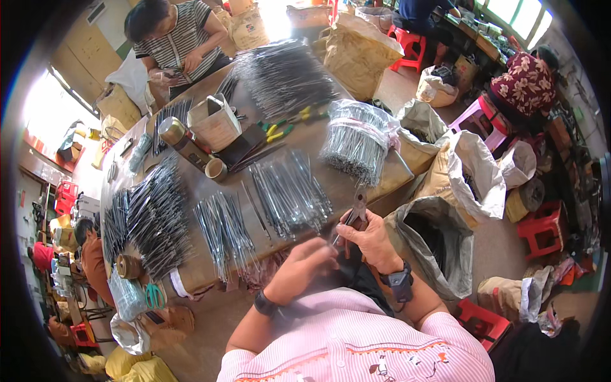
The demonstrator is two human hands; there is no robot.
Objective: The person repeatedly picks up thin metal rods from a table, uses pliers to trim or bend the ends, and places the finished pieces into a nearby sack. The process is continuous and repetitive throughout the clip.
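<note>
One pr pliers (358,206) juts fwd, pinched in R grip (372,239); can't tell L grip (301,267).

Metal rods (289,191) on a table (232,184)

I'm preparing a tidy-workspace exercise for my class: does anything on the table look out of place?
Slightly: a thin dark rod lies between the small silvery rod pile and the wider rod pile, apart from both. It looks stray because its neighbours are grouped.
</note>
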